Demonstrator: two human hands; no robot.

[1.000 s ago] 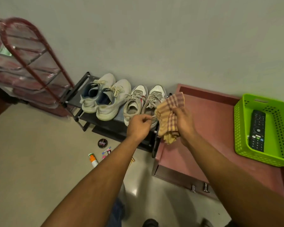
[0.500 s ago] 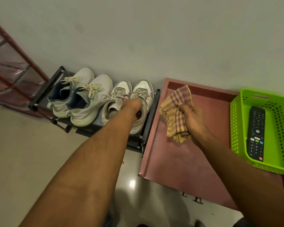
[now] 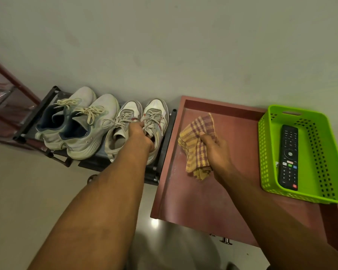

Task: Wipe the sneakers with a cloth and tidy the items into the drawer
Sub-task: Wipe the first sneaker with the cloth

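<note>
We are gripping the mesh sneaker (image 3: pixel 154 129), toe pointing twelve o'clock, left hand (image 3: pixel 140 136) fingers curled inside; right hand (image 3: pixel 216 151) fingers pinching the checked woven cloth (image 3: pixel 196 145).

Four sneakers (image 3: pixel 113 125) are lined on the rack (image 3: pixel 164 145), left of the table (image 3: pixel 213 201); a remote (image 3: pixel 288 156) lies in the basket (image 3: pixel 324 152) at the table's right edge.

Left hand (image 3: pixel 140 134) fingertips hidden inside the shoe (image 3: pixel 154 129), red rack (image 3: pixel 6 98) at 9 o'clock cut off, remote (image 3: pixel 288 156) labels unreadable.
</note>
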